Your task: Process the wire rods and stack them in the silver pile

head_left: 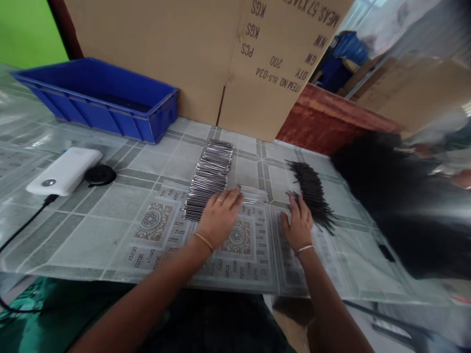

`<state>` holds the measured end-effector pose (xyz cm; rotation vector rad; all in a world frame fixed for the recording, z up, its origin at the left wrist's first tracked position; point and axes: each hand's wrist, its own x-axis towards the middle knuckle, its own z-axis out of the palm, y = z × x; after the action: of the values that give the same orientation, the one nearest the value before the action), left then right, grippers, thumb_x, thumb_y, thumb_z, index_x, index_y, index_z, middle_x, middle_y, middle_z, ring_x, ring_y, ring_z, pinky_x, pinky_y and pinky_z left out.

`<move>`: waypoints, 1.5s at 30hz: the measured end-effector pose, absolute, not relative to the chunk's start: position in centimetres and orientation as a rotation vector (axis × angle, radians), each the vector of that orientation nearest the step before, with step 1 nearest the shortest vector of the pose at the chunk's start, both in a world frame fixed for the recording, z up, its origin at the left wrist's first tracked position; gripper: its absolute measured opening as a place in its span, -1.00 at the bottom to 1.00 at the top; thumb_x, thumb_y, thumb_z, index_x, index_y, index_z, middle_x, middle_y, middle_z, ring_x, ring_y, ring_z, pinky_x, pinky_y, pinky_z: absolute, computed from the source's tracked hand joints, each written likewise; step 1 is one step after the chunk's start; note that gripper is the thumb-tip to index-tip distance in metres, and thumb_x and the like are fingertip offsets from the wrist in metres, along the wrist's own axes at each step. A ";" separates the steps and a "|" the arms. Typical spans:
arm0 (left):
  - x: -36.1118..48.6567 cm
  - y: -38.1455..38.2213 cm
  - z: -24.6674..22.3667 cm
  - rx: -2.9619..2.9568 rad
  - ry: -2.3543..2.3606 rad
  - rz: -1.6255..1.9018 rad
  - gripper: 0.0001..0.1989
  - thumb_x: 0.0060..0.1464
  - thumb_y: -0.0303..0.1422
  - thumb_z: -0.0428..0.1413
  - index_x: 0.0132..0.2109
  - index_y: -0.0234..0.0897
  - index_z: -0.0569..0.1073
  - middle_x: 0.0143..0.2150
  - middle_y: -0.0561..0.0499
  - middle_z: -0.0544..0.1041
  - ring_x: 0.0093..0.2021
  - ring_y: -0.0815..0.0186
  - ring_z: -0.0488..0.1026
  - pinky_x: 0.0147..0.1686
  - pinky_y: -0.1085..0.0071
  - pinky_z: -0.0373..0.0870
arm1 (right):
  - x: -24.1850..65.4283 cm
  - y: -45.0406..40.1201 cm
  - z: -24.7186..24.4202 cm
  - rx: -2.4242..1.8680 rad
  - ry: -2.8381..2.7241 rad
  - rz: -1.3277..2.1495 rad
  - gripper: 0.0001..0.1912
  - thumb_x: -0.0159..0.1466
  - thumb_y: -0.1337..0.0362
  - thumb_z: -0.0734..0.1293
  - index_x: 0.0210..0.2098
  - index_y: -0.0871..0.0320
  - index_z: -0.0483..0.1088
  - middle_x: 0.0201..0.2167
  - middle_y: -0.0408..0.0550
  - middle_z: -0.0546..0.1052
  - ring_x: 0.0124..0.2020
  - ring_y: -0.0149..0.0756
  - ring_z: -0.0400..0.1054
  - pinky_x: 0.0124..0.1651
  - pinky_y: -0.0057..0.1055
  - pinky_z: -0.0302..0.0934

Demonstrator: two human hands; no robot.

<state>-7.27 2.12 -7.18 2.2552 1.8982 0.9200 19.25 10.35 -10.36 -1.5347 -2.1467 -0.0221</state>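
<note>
My left hand (pixel 220 215) lies palm down beside a long row of shiny thin metal rods (pixel 210 176). Its fingers are stretched out, and the fingertips touch the near end of a smaller, flat group of thin silver rods (pixel 254 194). The thumb is hidden under the hand. My right hand (pixel 300 224) rests at the left side of a pile of thin dark sticks (pixel 312 191). Its thumb stands apart from the fingers, and the fingertips reach the loose ends of the sticks. No stick shows clearly within its grasp.
At the back left stands a blue plastic bin (pixel 121 117). A white power bank (pixel 66 171) with a black cable and a round black cap (pixel 100 175) lie before it. Large cardboard (pixel 206 54) closes off the back. A blurred black mass (pixel 397 201) is at the right.
</note>
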 end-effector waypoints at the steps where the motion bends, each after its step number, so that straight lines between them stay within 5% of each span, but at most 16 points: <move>1: -5.9 2.4 -7.5 2.281 1.910 0.784 -0.54 0.21 -0.50 -0.09 0.22 -0.22 0.36 0.32 -0.15 0.31 0.28 0.09 0.27 0.24 0.07 0.19 | 21.1 10.3 -11.2 -1.614 -2.159 -0.069 -0.47 0.37 0.12 0.12 0.27 0.17 0.20 0.31 0.24 0.20 0.32 0.07 0.05 0.28 0.19 -0.01; 10: -2.2 4.8 -8.8 2.316 2.152 0.294 -0.58 0.23 -0.54 -0.14 0.17 -0.37 0.37 0.10 -0.30 0.46 0.04 0.08 0.43 0.02 0.15 0.34 | 24.2 11.1 -11.3 -1.729 -2.296 -0.160 -0.72 0.35 0.22 0.19 -0.08 0.09 0.49 -0.07 0.09 0.54 -0.07 -0.03 0.39 -0.02 -0.07 0.25; 14: -1.6 5.7 -7.9 2.274 2.225 0.208 -0.59 0.23 -0.56 -0.17 0.14 -0.39 0.38 0.14 -0.32 0.41 0.05 0.09 0.42 -0.05 0.21 0.39 | 25.5 14.0 -11.0 -1.813 -2.192 0.090 -0.63 0.23 0.32 0.25 0.04 0.19 0.39 -0.26 0.05 0.58 -0.26 -0.13 0.45 -0.14 -0.21 0.30; 20: -1.0 7.3 -7.4 2.370 2.193 0.013 -0.67 0.21 -0.58 -0.14 -0.07 -0.41 0.49 -0.05 -0.28 0.50 -0.07 0.13 0.48 -0.13 0.23 0.41 | 27.7 17.7 -10.9 -1.701 -2.170 0.270 -0.64 0.20 0.37 0.17 -0.08 0.22 0.47 -0.12 0.11 0.55 0.00 -0.14 0.40 0.13 -0.22 0.23; 25: -1.3 8.2 -7.0 2.415 2.150 -0.054 -0.66 0.22 -0.58 -0.17 -0.10 -0.43 0.50 -0.10 -0.28 0.52 -0.08 0.13 0.49 -0.13 0.23 0.38 | 28.1 19.3 -8.5 -1.740 -2.283 0.497 -0.65 0.29 0.32 0.18 -0.03 0.22 0.48 -0.09 0.08 0.56 -0.02 -0.19 0.42 0.12 -0.28 0.24; 35: -0.9 6.6 -5.9 2.431 2.134 0.048 -0.69 0.25 -0.54 -0.15 -0.02 -0.40 0.44 -0.07 -0.27 0.52 -0.07 0.06 0.48 -0.13 0.17 0.34 | 28.6 17.0 -5.9 -1.598 -2.133 0.162 -0.65 0.40 0.21 0.16 -0.03 0.23 0.50 -0.05 0.21 0.48 -0.04 -0.13 0.40 0.11 -0.17 0.22; 40: -1.1 2.4 -7.3 2.428 2.108 0.195 -0.70 0.30 -0.43 -0.14 0.02 -0.29 0.43 -0.06 -0.17 0.53 -0.14 0.14 0.49 -0.14 0.23 0.34 | 24.3 10.9 -9.1 -1.247 -2.259 0.629 -0.68 0.40 0.21 0.16 0.06 0.08 0.42 -0.26 -0.09 0.59 -0.20 -0.32 0.48 -0.04 -0.36 0.35; 45: -2.3 -0.1 -9.9 2.387 2.083 0.281 -0.71 0.33 -0.37 -0.15 -0.01 -0.25 0.45 -0.10 -0.12 0.53 -0.22 0.15 0.48 -0.20 0.21 0.35 | 22.4 8.0 -12.2 -1.227 -1.948 0.889 -0.71 0.37 0.18 0.22 0.04 0.08 0.35 -0.22 -0.06 0.62 -0.15 -0.27 0.51 -0.01 -0.30 0.34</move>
<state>-2.25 -0.15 -9.93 2.3874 2.0832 0.2809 22.40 8.04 -12.17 -1.2271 -1.9484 0.8892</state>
